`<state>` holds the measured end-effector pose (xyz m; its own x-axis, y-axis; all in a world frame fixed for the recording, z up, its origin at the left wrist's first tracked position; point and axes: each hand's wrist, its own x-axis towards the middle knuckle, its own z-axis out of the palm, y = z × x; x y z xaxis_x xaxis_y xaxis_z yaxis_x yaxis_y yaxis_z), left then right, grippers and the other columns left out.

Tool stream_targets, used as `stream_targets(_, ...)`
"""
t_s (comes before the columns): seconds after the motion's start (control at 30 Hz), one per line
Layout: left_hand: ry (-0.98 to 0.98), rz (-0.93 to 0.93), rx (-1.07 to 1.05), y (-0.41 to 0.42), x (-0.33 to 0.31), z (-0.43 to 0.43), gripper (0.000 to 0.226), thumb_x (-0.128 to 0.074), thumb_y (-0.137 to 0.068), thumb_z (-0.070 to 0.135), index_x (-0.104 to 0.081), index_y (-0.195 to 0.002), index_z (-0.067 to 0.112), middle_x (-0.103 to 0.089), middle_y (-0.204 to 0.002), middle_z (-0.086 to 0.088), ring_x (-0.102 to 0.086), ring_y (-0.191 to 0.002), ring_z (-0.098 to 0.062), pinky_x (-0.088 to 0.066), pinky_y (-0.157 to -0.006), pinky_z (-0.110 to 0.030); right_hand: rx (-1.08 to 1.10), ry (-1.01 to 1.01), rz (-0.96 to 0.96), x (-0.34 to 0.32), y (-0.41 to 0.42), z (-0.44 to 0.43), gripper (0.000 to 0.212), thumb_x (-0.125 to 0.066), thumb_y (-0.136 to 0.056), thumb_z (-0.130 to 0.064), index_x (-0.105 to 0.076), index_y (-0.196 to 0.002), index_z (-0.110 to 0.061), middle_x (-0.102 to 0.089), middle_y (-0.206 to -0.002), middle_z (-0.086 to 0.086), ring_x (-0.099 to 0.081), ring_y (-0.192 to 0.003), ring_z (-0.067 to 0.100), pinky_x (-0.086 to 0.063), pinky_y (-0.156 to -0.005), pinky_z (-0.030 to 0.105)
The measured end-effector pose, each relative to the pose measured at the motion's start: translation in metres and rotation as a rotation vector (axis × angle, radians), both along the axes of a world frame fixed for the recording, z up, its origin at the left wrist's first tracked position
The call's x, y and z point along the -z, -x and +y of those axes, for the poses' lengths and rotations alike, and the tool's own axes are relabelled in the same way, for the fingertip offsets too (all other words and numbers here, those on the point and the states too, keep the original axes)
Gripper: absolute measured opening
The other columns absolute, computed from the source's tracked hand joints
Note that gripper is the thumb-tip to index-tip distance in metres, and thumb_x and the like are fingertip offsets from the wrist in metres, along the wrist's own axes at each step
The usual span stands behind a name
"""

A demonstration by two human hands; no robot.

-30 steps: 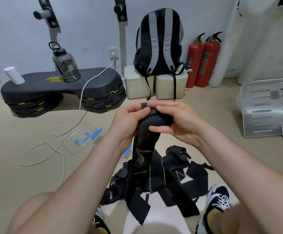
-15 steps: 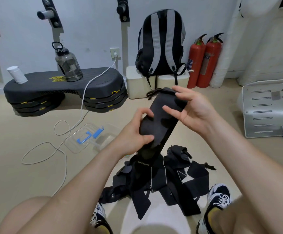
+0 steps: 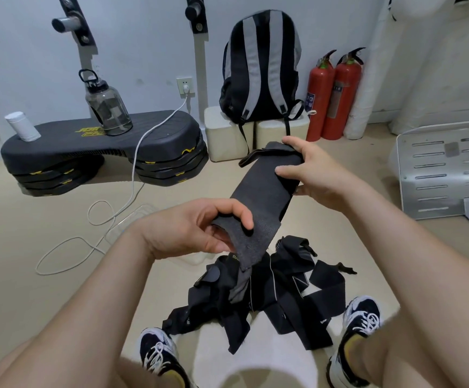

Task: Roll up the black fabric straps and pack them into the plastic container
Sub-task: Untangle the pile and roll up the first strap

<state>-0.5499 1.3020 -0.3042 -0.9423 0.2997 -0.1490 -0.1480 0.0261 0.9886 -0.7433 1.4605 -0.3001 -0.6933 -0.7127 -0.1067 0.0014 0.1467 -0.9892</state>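
Head view: we're seeing the left hand [image 3: 197, 228] pinching the near end of a wide black fabric strap [image 3: 261, 191], the right hand [image 3: 314, 172] gripping its far end. Yellow lettering on the black stepper platform [image 3: 102, 141] is proving unreadable. The clear plastic container [image 3: 132, 219] is lying mostly hidden behind the left wrist. The tangled pile of black straps [image 3: 261, 292] is lying between our shoes.

Left hand [image 3: 199, 228] pinching, right hand [image 3: 314, 169] gripping.

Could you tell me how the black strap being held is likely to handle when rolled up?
Probably floppy: the strap sags between the left hand and right hand, its tail drooping onto the pile. Likely light. A loose roll may unwind unless pinched.
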Motion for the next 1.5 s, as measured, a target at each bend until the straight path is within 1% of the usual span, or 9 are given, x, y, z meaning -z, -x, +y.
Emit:
stream_targets(0.17,-0.071,-0.044,-0.172,-0.001,-0.002,0.000,0.022,-0.052,-0.091,0.004,-0.070,-0.101,0.010,-0.069,-0.105,-0.017,-0.067,-0.103,-0.034,-0.055,-0.088,-0.034,0.013,0.023,-0.021,0.004,0.002,0.000,0.068,-0.063,-0.087,0.013,-0.043,-0.143,-0.019,-0.059,-0.119,0.003,-0.063,-0.095,0.016,-0.058,-0.068,0.033)
stream_targets(0.33,0.085,-0.083,-0.256,0.003,0.000,0.003,0.025,-0.053,-0.091,0.023,-0.076,-0.097,0.013,-0.073,-0.107,-0.014,-0.069,-0.103,-0.021,-0.056,-0.085,-0.029,0.029,0.040,0.036,0.003,0.002,0.000,0.069,-0.060,-0.085,0.018,-0.046,-0.140,-0.022,-0.054,-0.128,0.006,-0.061,-0.096,0.018,-0.058,-0.060,0.030)
stream_targets(0.57,0.189,-0.064,-0.271,0.005,0.002,0.002,0.023,-0.060,-0.092,0.024,-0.077,-0.102,0.012,-0.073,-0.110,-0.014,-0.068,-0.109,-0.024,-0.053,-0.095,-0.030,0.008,-0.004,0.149,0.005,0.002,-0.001,0.072,-0.058,-0.083,0.018,-0.045,-0.138,-0.026,-0.052,-0.127,0.006,-0.061,-0.093,0.019,-0.055,-0.052,0.025)
stream_targets(0.73,0.181,0.053,-0.418,0.011,0.004,0.007,0.015,-0.063,-0.087,0.009,-0.074,-0.096,0.005,-0.075,-0.081,0.001,-0.070,-0.077,-0.010,-0.054,-0.076,-0.019,0.057,-0.061,0.308,0.004,0.005,0.001,0.073,-0.056,-0.081,0.016,-0.044,-0.138,-0.028,-0.053,-0.114,0.000,-0.059,-0.081,0.015,-0.054,-0.050,0.023)
stream_targets(0.87,0.274,-0.053,-0.208,0.003,0.000,0.004,0.025,-0.053,-0.100,0.021,-0.071,-0.112,0.008,-0.072,-0.109,-0.006,-0.067,-0.107,-0.017,-0.052,-0.097,-0.028,0.045,-0.107,0.381,0.004,0.003,0.002,0.074,-0.055,-0.080,0.015,-0.044,-0.137,-0.030,-0.053,-0.108,-0.005,-0.058,-0.078,0.018,-0.056,-0.057,0.036)
stream_targets(1.0,0.572,-0.016,-0.314,0.008,0.004,0.006,0.020,-0.060,-0.098,0.014,-0.079,-0.095,0.017,-0.072,-0.102,-0.016,-0.065,-0.097,-0.027,-0.051,-0.099,-0.038,0.051,-0.113,0.410,0.003,0.004,0.002,0.071,-0.056,-0.079,0.014,-0.045,-0.133,-0.032,-0.053,-0.110,-0.003,-0.058,-0.078,0.015,-0.054,-0.056,0.035)
stream_targets(1.2,0.318,-0.152,-0.078,0.003,-0.001,0.010,0.044,-0.046,-0.093,-0.021,-0.060,-0.123,0.007,-0.076,-0.099,0.004,-0.069,-0.099,-0.006,-0.051,-0.085,-0.016,0.064,-0.132,0.440,0.003,0.005,0.004,0.073,-0.058,-0.080,0.012,-0.043,-0.141,-0.026,-0.051,-0.119,-0.002,-0.057,-0.089,0.008,-0.057,-0.071,0.034)
stream_targets(1.4,0.237,-0.082,-0.310,0.007,0.000,0.011,0.023,-0.051,-0.099,0.003,-0.073,-0.101,0.009,-0.076,-0.094,-0.010,-0.071,-0.093,-0.016,-0.057,-0.085,-0.026,0.052,-0.129,0.438,0.000,0.004,0.004,0.069,-0.058,-0.081,0.012,-0.045,-0.137,-0.028,-0.051,-0.103,-0.015,-0.056,-0.082,0.004,-0.048,-0.054,0.015)
stream_targets(1.5,0.310,-0.027,-0.419,0.009,0.003,0.013,0.021,-0.056,-0.097,0.004,-0.075,-0.092,0.009,-0.075,-0.088,-0.004,-0.069,-0.086,-0.011,-0.057,-0.084,-0.024,0.037,-0.133,0.370,-0.001,0.004,0.005,0.073,-0.058,-0.082,0.013,-0.040,-0.140,-0.028,-0.049,-0.103,-0.012,-0.061,-0.079,0.016,-0.061,-0.062,0.031)
